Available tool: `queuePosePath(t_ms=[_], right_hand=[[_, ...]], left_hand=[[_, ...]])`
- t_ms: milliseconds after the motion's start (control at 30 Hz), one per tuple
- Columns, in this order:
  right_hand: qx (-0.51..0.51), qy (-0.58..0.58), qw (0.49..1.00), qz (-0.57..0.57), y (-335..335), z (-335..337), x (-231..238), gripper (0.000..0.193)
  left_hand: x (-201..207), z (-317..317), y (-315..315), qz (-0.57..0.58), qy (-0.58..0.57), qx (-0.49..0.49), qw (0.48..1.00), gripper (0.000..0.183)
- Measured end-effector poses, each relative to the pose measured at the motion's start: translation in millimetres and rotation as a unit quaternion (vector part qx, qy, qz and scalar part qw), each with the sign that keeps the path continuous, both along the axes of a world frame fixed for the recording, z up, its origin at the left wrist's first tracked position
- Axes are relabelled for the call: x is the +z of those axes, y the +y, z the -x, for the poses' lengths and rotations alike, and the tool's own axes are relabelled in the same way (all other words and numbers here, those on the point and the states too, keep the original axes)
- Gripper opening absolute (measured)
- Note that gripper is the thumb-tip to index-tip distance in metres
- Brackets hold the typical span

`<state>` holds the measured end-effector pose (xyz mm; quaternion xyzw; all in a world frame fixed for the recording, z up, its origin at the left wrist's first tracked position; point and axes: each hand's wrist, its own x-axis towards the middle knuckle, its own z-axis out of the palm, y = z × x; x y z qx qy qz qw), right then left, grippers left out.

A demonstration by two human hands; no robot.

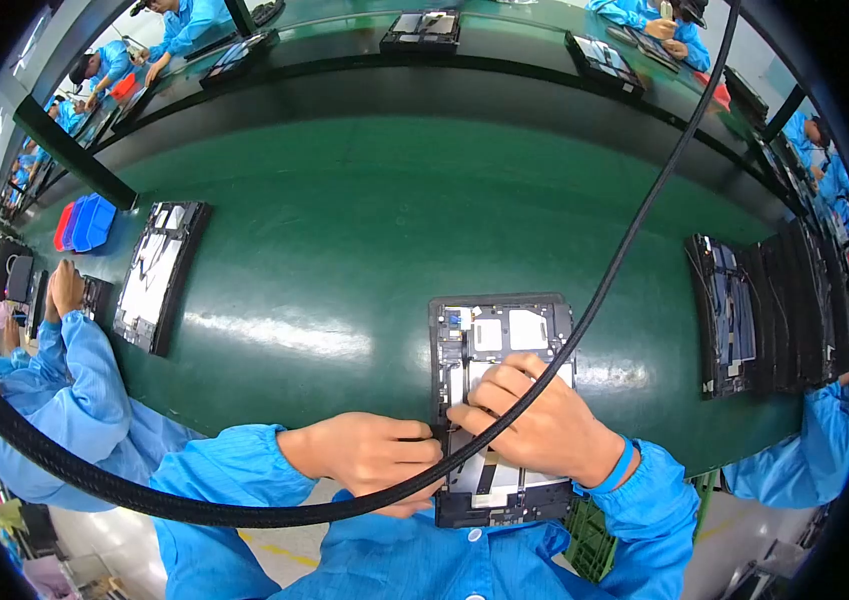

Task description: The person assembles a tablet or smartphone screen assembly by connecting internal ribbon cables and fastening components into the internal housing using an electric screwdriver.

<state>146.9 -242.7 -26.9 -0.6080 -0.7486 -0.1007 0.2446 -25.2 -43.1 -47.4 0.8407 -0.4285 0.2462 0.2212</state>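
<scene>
An opened tablet-like device lies upright before me at the table's near edge, its white plates, black frame and inner parts exposed. My left hand is closed on its lower left edge, the fingertips partly hidden behind the frame and a black cable. Over the middle of the device is my right hand, fingers bent and pressed together near the left side of the inner parts. Whatever is between those fingertips is too small or hidden to make out. A blue band circles my right wrist.
A thick black braided cable arcs across the view, in front of both hands. Another opened device lies to the left, near blue and red bins. A row of similar devices stands at right. Co-workers in blue sit around.
</scene>
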Motion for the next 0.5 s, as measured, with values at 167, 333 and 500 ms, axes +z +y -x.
queuePosePath(t_ms=[167, 333, 500], right_hand=[[-0.055, 0.005, 0.994, -0.091, 1, -1, -1, 0.033], [-0.098, 0.004, 0.989, -0.115, 2, -7, 1, 0.034], [-0.116, 0.015, 0.987, -0.111, 4, -13, -11, 0.038]], left_hand=[[-1, -9, 3, 0.007, -0.004, 0.000, 1.000, 0.022], [4, -19, 10, -0.008, -0.036, -0.003, 0.999, 0.025], [9, -21, 19, -0.062, -0.021, 0.020, 0.998, 0.022]])
